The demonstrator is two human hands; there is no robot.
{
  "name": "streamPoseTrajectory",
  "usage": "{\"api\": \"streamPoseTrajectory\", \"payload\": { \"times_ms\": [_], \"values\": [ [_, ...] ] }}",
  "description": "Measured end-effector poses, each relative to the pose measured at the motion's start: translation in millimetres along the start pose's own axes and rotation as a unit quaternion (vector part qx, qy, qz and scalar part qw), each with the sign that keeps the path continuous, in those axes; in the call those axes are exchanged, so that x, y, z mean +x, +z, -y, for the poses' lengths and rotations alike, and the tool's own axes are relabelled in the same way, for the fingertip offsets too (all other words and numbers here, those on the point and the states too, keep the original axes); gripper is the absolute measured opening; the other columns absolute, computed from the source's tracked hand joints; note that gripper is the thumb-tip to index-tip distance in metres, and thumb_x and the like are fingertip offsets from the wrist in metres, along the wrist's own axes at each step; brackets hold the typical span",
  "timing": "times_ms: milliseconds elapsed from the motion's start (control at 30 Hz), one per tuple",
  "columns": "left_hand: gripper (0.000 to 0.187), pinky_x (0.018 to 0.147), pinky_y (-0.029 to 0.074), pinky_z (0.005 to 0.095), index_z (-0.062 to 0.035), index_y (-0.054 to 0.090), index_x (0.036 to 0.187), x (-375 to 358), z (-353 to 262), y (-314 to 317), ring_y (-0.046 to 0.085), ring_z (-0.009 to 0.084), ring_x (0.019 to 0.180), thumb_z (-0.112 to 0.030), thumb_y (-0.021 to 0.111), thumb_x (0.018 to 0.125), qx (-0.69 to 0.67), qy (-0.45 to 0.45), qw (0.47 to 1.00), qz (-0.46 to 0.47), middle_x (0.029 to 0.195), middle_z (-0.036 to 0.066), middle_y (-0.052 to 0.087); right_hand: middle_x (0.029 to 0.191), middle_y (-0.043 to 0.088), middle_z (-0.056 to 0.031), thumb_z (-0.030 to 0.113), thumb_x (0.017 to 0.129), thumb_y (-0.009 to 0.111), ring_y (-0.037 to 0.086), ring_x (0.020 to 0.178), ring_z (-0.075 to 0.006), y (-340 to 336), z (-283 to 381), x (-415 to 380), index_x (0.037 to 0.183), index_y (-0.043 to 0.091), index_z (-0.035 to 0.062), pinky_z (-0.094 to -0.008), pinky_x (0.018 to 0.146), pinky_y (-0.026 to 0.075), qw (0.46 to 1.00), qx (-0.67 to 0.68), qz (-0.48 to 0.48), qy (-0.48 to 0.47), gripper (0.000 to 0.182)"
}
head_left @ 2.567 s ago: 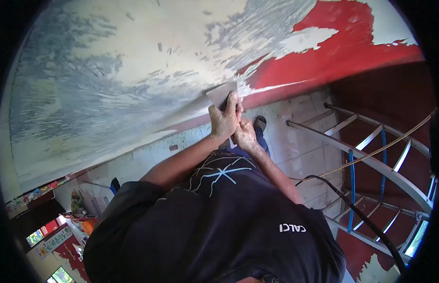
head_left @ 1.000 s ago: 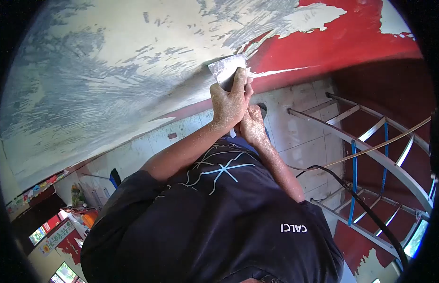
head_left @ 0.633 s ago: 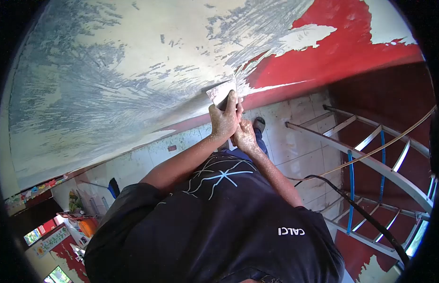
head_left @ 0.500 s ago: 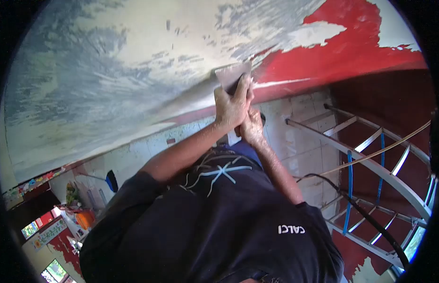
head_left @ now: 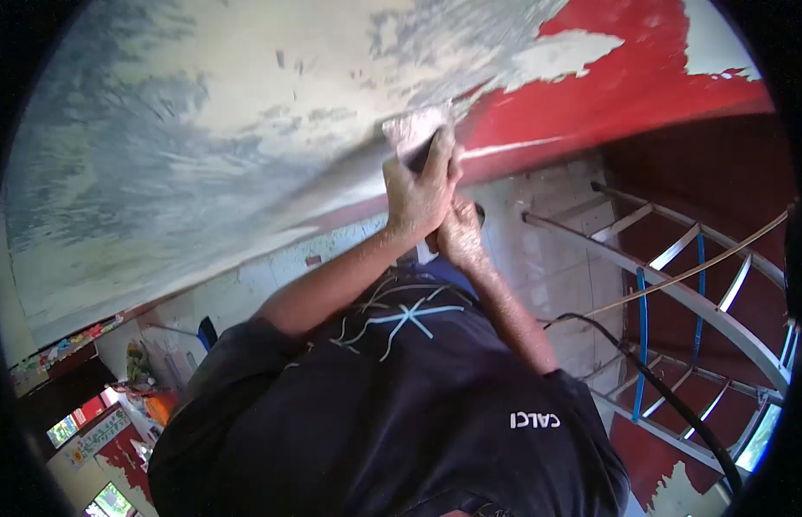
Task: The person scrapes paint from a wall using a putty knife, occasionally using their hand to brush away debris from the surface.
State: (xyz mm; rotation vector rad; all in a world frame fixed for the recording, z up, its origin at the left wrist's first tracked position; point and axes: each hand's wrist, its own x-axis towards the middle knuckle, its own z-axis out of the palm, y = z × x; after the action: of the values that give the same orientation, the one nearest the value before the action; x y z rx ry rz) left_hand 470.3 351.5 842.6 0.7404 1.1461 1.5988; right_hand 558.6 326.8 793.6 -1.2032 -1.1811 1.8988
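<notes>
A broad-bladed scraper (head_left: 416,127) presses against the painted surface, its pale, smeared blade tilted toward the upper left. My left hand (head_left: 418,196) is closed around it close behind the blade, with fingers stretched along its dark part. Just below, my right hand (head_left: 460,233) is closed in a fist against the heel of the left, on the scraper's handle, most of which is hidden. Pale dust coats both hands and the right forearm. Red paint (head_left: 539,121) with ragged edges lies right of the blade; scraped grey-white surface (head_left: 203,146) spreads to the left.
At the right stands a metal ladder (head_left: 720,314) with blue straps. A black cable (head_left: 677,398) and a thin tan pole or cord (head_left: 694,274) cross in front of it. Tiles (head_left: 547,258) lie beyond my hands. Cluttered items (head_left: 142,379) sit at the lower left.
The scraper and both hands have shifted slightly up and left in view. The blade face now looks paler and catches more light. Both hands keep their hold.
</notes>
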Motion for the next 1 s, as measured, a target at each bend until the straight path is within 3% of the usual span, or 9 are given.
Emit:
{"api": "streamPoseTrajectory", "payload": {
  "times_ms": [167, 267, 333, 400, 533, 667, 800, 967, 1000],
  "values": [
    [0.035, 0.037, 0.03, 0.0219, -0.0044, 0.048, 0.066, -0.7, 15.1, -5.5, 0.039, 0.0063, 0.039, -0.024, 0.049, 0.095, 0.068, -0.034, 0.997, -0.013, 0.051, 0.001, 0.047, 0.054, 0.053, 0.0001, 0.037, 0.096, 0.044, 0.048, 0.048, -0.0105, -0.1, -22.2, 7.8, 0.067, 0.053, -0.0005, -0.0302, 0.044, 0.039, 0.999, -0.021, -0.034, -0.033, 0.048],
    [0.035, 0.037, 0.03, 0.022, -0.0042, 0.049, 0.066, 7.4, 7.3, -0.5, 0.039, 0.0064, 0.038, -0.023, 0.049, 0.095, 0.001, -0.011, 1.0, 0.01, 0.051, 0.001, 0.048, 0.043, 0.045, -0.0031, 0.043, 0.095, 0.041, 0.045, 0.036, -0.0116, -2.4, -9.2, 13.6, 0.067, 0.052, 0.0043, -0.0275, 0.035, 0.034, 0.969, -0.19, -0.007, -0.157, 0.049],
    [0.034, 0.036, 0.03, 0.0219, -0.0039, 0.049, 0.067, -2.5, 0.0, 0.8, 0.039, 0.0065, 0.039, -0.024, 0.05, 0.095, 0.027, -0.018, 0.999, -0.003, 0.052, 0.001, 0.048, 0.043, 0.045, -0.0031, 0.044, 0.095, 0.04, 0.045, 0.037, -0.0115, 3.9, 1.8, 0.5, 0.069, 0.052, 0.0042, -0.027, 0.035, 0.034, 0.997, -0.022, -0.017, -0.078, 0.049],
    [0.033, 0.036, 0.03, 0.0218, -0.0034, 0.05, 0.069, -0.7, 11.5, 1.5, 0.039, 0.0065, 0.039, -0.024, 0.05, 0.095, -0.004, -0.02, 1.0, -0.005, 0.052, 0.002, 0.048, 0.051, 0.053, -0.0066, 0.042, 0.096, 0.04, 0.05, 0.048, -0.011, -7.5, -14.2, 4.0, 0.075, 0.056, -0.0006, -0.0307, 0.046, 0.041, 0.995, -0.095, -0.015, -0.037, 0.05],
    [0.029, 0.037, 0.031, 0.0216, -0.0014, 0.054, 0.077, 5.0, -3.7, 11.6, 0.041, 0.0064, 0.041, -0.024, 0.053, 0.094, -0.015, 0.043, 0.999, 0.0, 0.053, 0.002, 0.049, 0.049, 0.051, -0.0057, 0.042, 0.097, 0.037, 0.048, 0.045, -0.0103, -6.7, 11.5, 1.5, 0.071, 0.055, 0.0008, -0.03, 0.043, 0.04, 0.99, -0.116, 0.024, -0.07, 0.052],
    [0.029, 0.036, 0.032, 0.022, -0.0005, 0.055, 0.078, 1.1, 6.5, 3.8, 0.043, 0.0065, 0.041, -0.025, 0.053, 0.094, 0.034, -0.015, 0.999, -0.017, 0.054, 0.002, 0.05, 0.048, 0.048, -0.0028, 0.043, 0.098, 0.034, 0.047, 0.042, -0.0101, -5.8, -5.6, 5.5, 0.069, 0.052, 0.003, -0.0296, 0.039, 0.038, 0.988, -0.14, -0.022, -0.065, 0.052],
    [0.031, 0.036, 0.032, 0.0223, -0.0009, 0.055, 0.074, 8.1, -0.7, 10.1, 0.042, 0.0067, 0.039, -0.024, 0.051, 0.094, -0.035, 0.029, 0.999, 0.025, 0.054, 0.002, 0.051, 0.05, 0.049, -0.0031, 0.041, 0.098, 0.034, 0.047, 0.042, -0.0105, -3.5, 9.5, 0.2, 0.072, 0.053, 0.0019, -0.0296, 0.041, 0.038, 0.999, -0.004, 0.014, -0.05, 0.051],
    [0.031, 0.036, 0.03, 0.0225, -0.001, 0.056, 0.074, 2.4, 5.6, 8.2, 0.043, 0.0073, 0.04, -0.025, 0.053, 0.093, 0.062, -0.013, 0.998, -0.011, 0.054, 0.002, 0.053, 0.042, 0.044, -0.0056, 0.05, 0.094, 0.034, 0.043, 0.034, -0.0129, 0.1, 3.7, -2.0, 0.062, 0.05, 0.0036, -0.0284, 0.034, 0.032, 0.993, -0.091, -0.043, -0.064, 0.059],
    [0.028, 0.039, 0.033, 0.0216, -0.0002, 0.058, 0.075, 11.3, 9.5, 8.5, 0.045, 0.007, 0.043, -0.023, 0.055, 0.092, 0.008, -0.022, 1.0, -0.005, 0.057, 0.002, 0.054, 0.041, 0.044, -0.0052, 0.049, 0.095, 0.034, 0.043, 0.034, -0.0127, 3.8, 3.7, -2.4, 0.063, 0.05, 0.0039, -0.029, 0.034, 0.033, 0.999, 0.034, -0.037, 0.0, 0.058]
  ]
}}
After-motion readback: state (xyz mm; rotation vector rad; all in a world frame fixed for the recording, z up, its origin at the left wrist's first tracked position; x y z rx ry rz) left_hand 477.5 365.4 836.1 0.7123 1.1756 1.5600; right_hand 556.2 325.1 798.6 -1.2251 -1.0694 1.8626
